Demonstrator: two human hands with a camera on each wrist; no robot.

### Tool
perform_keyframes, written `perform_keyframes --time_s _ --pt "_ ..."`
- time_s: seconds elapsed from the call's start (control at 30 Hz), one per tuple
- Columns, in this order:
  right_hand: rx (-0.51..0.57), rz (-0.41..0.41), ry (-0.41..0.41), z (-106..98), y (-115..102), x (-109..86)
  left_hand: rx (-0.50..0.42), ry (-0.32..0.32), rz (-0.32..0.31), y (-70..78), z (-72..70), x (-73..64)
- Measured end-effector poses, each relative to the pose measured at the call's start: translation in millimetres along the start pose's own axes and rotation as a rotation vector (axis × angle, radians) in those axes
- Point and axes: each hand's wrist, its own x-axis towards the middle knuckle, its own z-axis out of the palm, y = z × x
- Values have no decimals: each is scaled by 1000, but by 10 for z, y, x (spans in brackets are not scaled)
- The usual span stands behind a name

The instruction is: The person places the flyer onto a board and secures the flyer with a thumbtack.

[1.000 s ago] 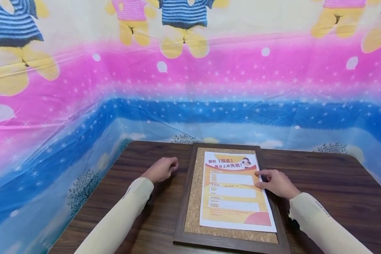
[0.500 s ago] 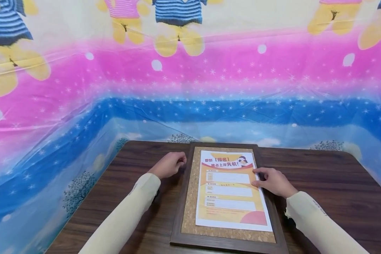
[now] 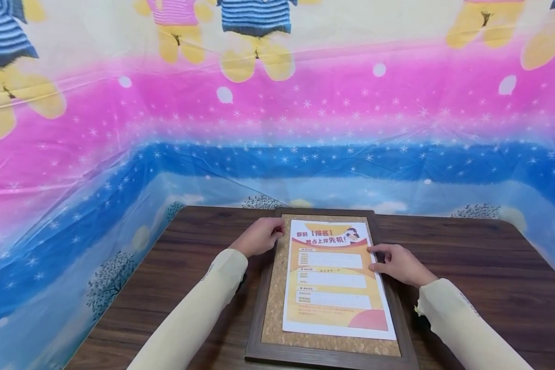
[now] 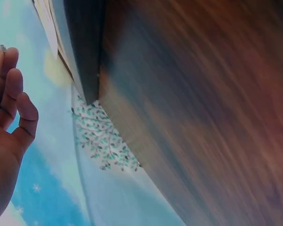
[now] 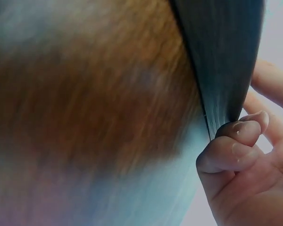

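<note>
A printed paper sheet (image 3: 333, 277) lies on a cork board (image 3: 274, 308) with a dark brown wooden frame (image 3: 255, 336). My left hand (image 3: 261, 237) is over the frame's upper left side, left of the sheet's top corner. Between its thumb and forefinger it pinches a small silvery thumbtack-like piece (image 4: 2, 48), mostly hidden by the fingertips. My right hand (image 3: 401, 264) rests at the sheet's right edge, thumb and forefinger extended and touching the paper. In the right wrist view, its other fingers (image 5: 231, 153) are bent beside the frame's outer side.
The frame lies on a dark wooden table (image 3: 481, 277) that reaches to both sides. Behind and left of the table hangs a patterned cloth (image 3: 282, 113) in pink and blue, close to the table's far edge.
My left hand has moved right, from over the table to over the frame's upper left side. My right hand has kept its place at the sheet's right edge. The view has shifted slightly.
</note>
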Motion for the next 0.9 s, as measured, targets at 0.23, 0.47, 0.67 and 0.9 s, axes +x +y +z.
perform_keyframes --time_s 0.23,0.47,0.67,0.9 --pt "20 -10 11 -18 19 -26 -44 6 4 94 46 163" --pt "29 1 10 3 17 -39 -33 -13 2 149 66 314" --pt "20 -2 -12 2 -33 -32 -28 -17 -9 178 88 417" --pt "33 -6 -40 37 -56 -18 -24 -14 -11 177 163 520"
